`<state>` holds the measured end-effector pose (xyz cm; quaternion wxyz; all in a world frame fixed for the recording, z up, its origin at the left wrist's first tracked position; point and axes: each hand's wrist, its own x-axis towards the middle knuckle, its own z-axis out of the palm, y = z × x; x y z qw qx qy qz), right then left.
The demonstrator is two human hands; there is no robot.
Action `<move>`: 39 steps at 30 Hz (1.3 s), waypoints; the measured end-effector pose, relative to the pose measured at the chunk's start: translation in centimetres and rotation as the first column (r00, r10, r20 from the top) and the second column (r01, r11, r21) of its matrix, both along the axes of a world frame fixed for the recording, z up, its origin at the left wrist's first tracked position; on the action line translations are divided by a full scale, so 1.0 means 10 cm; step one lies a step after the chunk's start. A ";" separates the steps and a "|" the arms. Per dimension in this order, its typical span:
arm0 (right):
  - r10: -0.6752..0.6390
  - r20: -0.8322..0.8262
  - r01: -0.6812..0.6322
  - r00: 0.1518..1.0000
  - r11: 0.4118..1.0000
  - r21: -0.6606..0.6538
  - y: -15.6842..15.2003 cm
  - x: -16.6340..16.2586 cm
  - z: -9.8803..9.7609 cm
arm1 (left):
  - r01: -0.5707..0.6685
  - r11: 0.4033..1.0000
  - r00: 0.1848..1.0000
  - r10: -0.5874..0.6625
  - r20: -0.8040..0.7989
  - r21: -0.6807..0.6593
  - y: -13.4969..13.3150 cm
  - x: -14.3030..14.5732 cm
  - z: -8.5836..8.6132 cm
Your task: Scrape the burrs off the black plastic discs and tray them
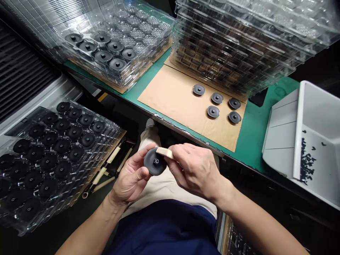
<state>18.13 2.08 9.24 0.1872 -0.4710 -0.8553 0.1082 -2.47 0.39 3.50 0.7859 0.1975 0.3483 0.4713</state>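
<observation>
My left hand [130,177] grips a dark grey round disc [154,162] with a small centre hub, held over my lap. My right hand [193,168] is closed around a cream-coloured tool [164,152] whose tip rests on the disc's upper edge. Both hands sit just below the table's front edge.
Several finished discs [217,98] lie on a cardboard sheet [170,97] on the green table. A clear tray of black discs [50,148] stands at lower left; another, partly filled tray [106,49] at top left. Stacked empty clear trays [239,42] rise at top right. A white bin [313,141] holds black scraps.
</observation>
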 end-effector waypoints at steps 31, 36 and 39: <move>-0.141 0.043 0.142 0.989 0.990 -0.012 0.11 0.13 -0.14 | 0.070 0.997 0.997 -0.070 -0.027 0.024 0.07 0.04 0.08; -0.370 -0.006 0.367 0.929 0.924 -0.111 0.38 0.41 -0.49 | 0.114 0.993 0.993 -0.115 -0.017 -0.033 0.08 0.12 0.16; -0.457 0.012 0.452 0.889 0.876 -0.169 0.51 0.63 -0.68 | 0.093 0.995 0.987 -0.098 -0.124 -0.042 0.11 0.22 0.16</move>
